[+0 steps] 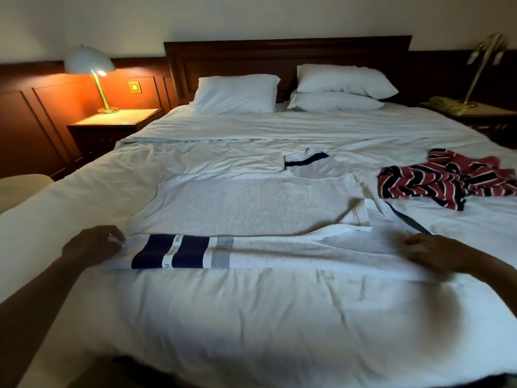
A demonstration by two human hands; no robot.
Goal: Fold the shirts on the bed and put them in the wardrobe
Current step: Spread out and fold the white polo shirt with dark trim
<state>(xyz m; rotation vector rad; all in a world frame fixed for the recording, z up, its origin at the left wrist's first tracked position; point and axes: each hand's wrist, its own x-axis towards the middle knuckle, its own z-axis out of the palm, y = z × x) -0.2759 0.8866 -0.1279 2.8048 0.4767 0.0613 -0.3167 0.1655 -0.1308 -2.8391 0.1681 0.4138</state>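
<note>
My left hand (93, 243) pinches the hem of the grey-and-white cotton shirt with navy bands (251, 208), and its fingertips are lost in the cloth. My right hand (432, 252) is blurred; I cannot tell whether it grips the fabric or only rests on it. My left forearm (36, 309) leaves by the bottom edge, my right forearm (492, 273) by the right one. The lettering on the shirt's white strip (169, 252) is too small to read. The crumpled red, navy and white striped shirt (436, 183) is cut by the right edge, as is the brass bedside lamp (481, 65). The dim pale object (444, 103) at its base I cannot make out.
</note>
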